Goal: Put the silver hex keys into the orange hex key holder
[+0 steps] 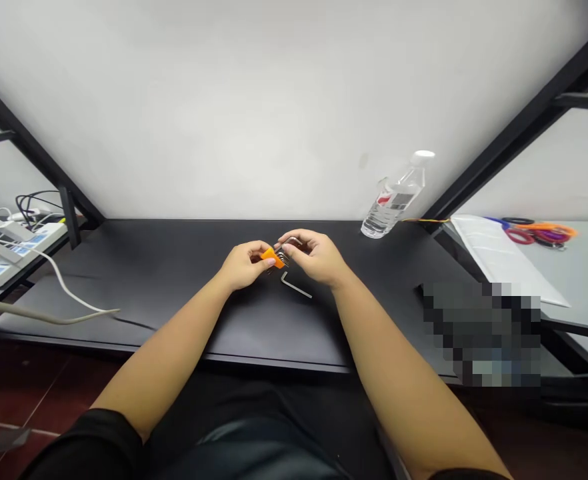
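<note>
Between the thumb and fingers of my left hand is an orange hex key holder with several metal keys in it. My right hand meets it from the other side, its thumb and fingers closed on a metal hex key at the holder. Whether that key sits in the holder or is apart from it I cannot tell. Just below the hands, a loose L-shaped hex key lies on the black table.
A water bottle stands at the back right. On the left are a power strip with plugs and a white cable crossing the table. At right lie a pixelated dark object, a white packet and coloured scissors-like items.
</note>
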`<state>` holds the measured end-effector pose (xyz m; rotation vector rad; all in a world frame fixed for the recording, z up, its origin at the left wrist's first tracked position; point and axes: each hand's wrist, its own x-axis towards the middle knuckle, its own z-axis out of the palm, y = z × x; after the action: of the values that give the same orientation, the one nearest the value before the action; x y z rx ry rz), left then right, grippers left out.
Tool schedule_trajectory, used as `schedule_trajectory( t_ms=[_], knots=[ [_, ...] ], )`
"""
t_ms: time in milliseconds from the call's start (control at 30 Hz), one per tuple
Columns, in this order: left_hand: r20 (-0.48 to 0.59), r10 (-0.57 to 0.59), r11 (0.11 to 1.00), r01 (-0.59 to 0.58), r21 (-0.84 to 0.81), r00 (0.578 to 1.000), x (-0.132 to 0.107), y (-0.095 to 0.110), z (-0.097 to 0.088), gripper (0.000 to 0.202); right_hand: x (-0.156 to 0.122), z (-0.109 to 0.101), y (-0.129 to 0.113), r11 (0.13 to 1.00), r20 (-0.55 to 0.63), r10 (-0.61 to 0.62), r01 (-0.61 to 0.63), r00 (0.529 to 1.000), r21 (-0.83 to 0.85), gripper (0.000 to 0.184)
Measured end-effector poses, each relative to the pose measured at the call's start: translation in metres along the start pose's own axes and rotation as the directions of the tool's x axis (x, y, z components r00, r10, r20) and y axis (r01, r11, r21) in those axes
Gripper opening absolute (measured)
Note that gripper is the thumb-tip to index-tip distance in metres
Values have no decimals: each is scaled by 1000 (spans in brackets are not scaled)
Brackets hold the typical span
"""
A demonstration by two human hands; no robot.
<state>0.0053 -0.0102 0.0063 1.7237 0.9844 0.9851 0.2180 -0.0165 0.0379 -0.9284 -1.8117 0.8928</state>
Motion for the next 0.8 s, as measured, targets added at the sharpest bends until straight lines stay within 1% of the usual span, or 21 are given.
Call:
schedule_trajectory(
  t_ms=[100,167,233,300,333,367,400,467,500,533,600,633,667,700,733,800],
  knots=[
    [-45,-8,998,11,62,999,0,1,0,21,0,0,2,990,30,16,-12,999,-141,30],
    [-68,-7,998,11,66,998,0,2,0,21,0,-4,4,974,19,-13,17,1000,-225,37],
    [-84,-4,998,9,58,996,0,2,0,22,2,-10,6,965,-43,-71,58,997,-256,41],
    [-103,-3,998,8,56,995,0,3,0,22,3,-12,8,959,-119,-136,101,984,-264,45],
    [-112,-2,998,8,61,994,-1,4,1,21,3,-11,9,954,-121,-156,117,980,-276,48],
    [-121,0,997,9,73,993,-1,4,1,21,3,-8,10,947,-81,-160,130,984,-295,51],
    [-130,0,996,12,93,992,-1,4,1,21,3,-5,10,938,-5,-147,138,989,-317,53],
    [-142,-4,989,25,148,990,-1,4,1,20,1,3,9,925,177,-86,145,980,-351,56],
    [-145,-8,985,32,167,989,-1,4,1,20,0,4,8,922,233,-58,142,971,-359,56],
    [-146,-13,985,38,170,989,-1,3,1,19,-1,5,7,922,251,-36,129,967,-365,56],
    [-148,-20,988,42,146,989,0,3,0,18,-1,-1,4,916,214,23,65,977,-396,55],
    [-153,-22,990,43,135,988,0,2,-1,17,-1,-5,2,903,196,76,16,978,-430,53],
    [-160,-24,990,46,133,987,0,2,-1,17,-1,-11,2,877,196,151,-40,969,-480,51],
    [-167,-26,989,50,140,986,0,2,-2,16,0,-15,1,836,219,241,-88,946,-541,47],
    [-172,-30,987,56,150,985,0,2,-2,16,0,-19,1,789,253,334,-122,908,-602,43],
    [-170,-37,984,65,163,985,0,1,-2,15,0,-21,0,713,328,483,-147,812,-686,34]
  ],
)
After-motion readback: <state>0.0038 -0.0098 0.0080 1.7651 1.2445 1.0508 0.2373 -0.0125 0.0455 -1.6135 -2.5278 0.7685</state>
